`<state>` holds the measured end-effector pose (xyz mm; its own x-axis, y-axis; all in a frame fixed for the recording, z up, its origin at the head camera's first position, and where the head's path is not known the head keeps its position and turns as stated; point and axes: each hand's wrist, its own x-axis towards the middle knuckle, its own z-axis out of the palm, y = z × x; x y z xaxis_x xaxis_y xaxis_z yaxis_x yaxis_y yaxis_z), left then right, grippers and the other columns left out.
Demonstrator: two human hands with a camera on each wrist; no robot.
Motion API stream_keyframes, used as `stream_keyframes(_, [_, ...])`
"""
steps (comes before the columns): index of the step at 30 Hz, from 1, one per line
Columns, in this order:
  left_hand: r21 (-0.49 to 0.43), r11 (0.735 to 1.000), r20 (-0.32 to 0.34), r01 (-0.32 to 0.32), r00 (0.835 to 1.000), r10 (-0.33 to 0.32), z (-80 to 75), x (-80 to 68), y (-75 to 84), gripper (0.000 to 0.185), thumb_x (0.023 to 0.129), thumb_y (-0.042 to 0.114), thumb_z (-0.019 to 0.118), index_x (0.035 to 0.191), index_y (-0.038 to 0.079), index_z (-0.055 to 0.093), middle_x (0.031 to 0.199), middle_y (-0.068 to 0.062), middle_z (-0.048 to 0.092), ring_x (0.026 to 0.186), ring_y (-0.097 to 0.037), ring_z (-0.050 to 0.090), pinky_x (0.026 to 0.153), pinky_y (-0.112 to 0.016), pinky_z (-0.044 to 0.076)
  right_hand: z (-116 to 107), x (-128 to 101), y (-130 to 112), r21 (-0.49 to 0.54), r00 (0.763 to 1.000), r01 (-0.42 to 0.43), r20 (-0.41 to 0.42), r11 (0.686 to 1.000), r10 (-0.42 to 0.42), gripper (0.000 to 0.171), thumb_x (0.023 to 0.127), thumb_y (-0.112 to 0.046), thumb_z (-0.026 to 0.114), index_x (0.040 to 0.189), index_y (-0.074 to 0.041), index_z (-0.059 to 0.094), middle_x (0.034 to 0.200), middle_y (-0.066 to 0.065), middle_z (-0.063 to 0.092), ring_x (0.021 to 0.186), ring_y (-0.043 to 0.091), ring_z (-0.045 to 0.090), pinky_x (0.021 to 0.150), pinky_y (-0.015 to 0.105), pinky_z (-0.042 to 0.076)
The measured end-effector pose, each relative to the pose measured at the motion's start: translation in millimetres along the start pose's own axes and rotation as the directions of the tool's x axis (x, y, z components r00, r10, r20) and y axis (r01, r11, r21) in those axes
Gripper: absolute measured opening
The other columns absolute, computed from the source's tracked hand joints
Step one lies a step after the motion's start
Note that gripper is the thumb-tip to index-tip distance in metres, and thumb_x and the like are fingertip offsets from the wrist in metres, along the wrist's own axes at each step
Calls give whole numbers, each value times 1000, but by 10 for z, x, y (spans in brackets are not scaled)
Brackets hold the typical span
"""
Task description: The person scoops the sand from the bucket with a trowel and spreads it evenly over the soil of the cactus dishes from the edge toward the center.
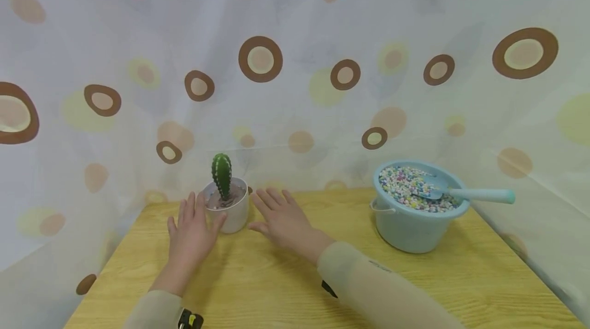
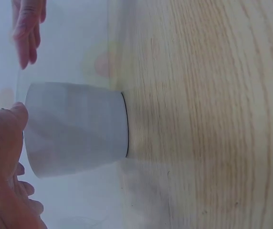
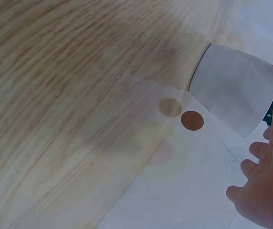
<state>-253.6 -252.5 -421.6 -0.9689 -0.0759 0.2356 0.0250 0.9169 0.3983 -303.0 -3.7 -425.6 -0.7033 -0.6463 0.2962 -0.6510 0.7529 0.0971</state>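
Observation:
A white pot (image 1: 236, 216) stands upright toward the back left of the table, a small green cactus (image 1: 222, 178) rising from pinkish-grey filling inside it. My left hand (image 1: 193, 231) is at the pot's left front, fingers straight and thumb spread. Its thumb (image 2: 17, 114) overlaps the pot's rim in the left wrist view; I cannot tell whether they touch. On the pot's other side my right hand (image 1: 286, 219) hovers palm down with fingers extended, a small gap from the pot. Neither hand holds anything. The right wrist view shows the pot (image 3: 234, 88) beside the right hand's fingers.
A light blue bucket (image 1: 410, 231) full of small multicoloured pellets (image 1: 403, 185) stands at the right. A blue scoop (image 1: 479, 194) lies in it, its handle jutting over the right rim. The wooden table (image 1: 267, 288) meets a dotted curtain (image 1: 295, 108) behind.

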Motion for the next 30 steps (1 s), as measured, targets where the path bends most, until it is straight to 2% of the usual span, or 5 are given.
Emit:
stream_keyframes(3, [-5, 1000, 6, 10, 1000, -10, 20, 12, -28, 92, 115, 57, 49, 173, -6, 14, 178, -34, 7, 165, -54, 2, 122, -83, -2, 51, 41, -13, -4, 1000, 0, -4, 1000, 0, 78, 114, -63, 42, 175, -15, 33, 178, 7, 35, 162, 31, 34, 132, 56, 27])
stream_keyframes(8, [-6, 1000, 16, 18, 1000, -18, 44, 26, -52, 92, 115, 55, 50, 172, -7, 14, 178, -35, 8, 164, -56, 3, 122, -84, -1, 15, 82, -53, -9, 999, -17, 36, 1000, 18, 79, 115, -64, 39, 177, -16, 27, 180, 6, 32, 164, 29, 32, 132, 56, 27])
stream_keyframes(19, [-39, 998, 65, 51, 997, -48, 78, 29, -63, 94, 115, 56, 51, 173, -7, 11, 178, -33, 14, 164, -55, 5, 121, -84, -4, 42, 175, -100, 37, 999, -22, 45, 999, 21, 77, 115, -63, 41, 175, -18, 32, 179, 5, 33, 164, 29, 31, 133, 52, 23])
stream_keyframes(30, [-39, 998, 60, 56, 997, -54, 93, 39, -58, 94, 115, 55, 53, 173, -6, 12, 178, -32, 15, 165, -54, 6, 121, -84, -3, -4, 173, -156, 24, 999, -9, 44, 1000, 8, 77, 115, -63, 42, 175, -16, 34, 179, 5, 33, 163, 29, 34, 133, 52, 26])
